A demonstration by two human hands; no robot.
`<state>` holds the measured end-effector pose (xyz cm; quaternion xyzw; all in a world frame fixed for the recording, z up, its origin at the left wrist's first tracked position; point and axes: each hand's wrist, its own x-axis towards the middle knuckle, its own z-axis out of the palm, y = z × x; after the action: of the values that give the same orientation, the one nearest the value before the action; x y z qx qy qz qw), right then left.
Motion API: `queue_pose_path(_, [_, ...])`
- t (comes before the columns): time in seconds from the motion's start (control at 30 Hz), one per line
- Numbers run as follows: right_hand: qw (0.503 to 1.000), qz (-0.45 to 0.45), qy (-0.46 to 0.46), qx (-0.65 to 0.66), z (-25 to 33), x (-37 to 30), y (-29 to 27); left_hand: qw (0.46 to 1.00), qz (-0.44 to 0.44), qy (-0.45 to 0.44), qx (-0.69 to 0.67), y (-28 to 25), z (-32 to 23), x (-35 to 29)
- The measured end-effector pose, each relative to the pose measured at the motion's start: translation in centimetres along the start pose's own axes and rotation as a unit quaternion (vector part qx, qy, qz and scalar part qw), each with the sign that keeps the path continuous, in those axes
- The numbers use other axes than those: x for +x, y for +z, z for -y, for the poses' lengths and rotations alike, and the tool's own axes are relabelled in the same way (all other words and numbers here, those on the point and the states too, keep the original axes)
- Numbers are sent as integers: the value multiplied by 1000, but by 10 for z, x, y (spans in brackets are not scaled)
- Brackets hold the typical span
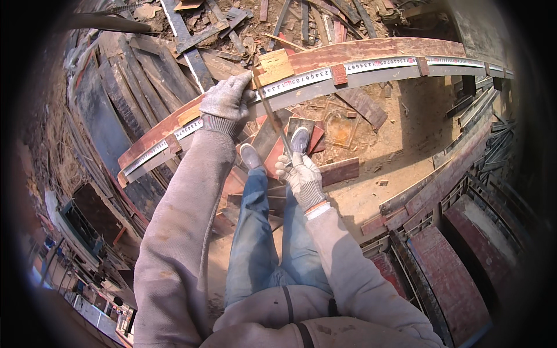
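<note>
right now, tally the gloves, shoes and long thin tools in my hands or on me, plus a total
Gloves, left and right: 2
Shoes, left and right: 2
Long thin tool: 1
Total: 5

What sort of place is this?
Probably an outdoor construction site or timber yard: scrap boards lie heaped about, bare dirt shows underfoot, and a long reddish board with a white measuring strip spans the work area.

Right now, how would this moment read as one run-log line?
left hand: on long board | right hand: grips thin tool | measuring tape: along board
</note>
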<state>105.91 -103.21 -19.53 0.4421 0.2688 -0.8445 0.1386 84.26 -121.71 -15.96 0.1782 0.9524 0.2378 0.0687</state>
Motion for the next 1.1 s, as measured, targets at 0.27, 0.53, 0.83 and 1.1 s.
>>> queue_pose_path(0.27, [978, -71, -157, -120, -21, -8, 9, 1000, -18, 10, 8, 2, -4, -4])
queue_pose_path(0.53, [972, -88, -177, -127, -19, -6, 17, 1000, -18, 10, 10, 2, 2, 0])
queue_pose_path(0.83, [994, -60, -34, -80, 1, 6, 7, 999, -27, 24, -31, -3, 3, 3])
queue_pose_path(1.1, [981, -40, 173, 84, 6, 23, -1, 999, 12, 21, 34, -8, 1, 2])
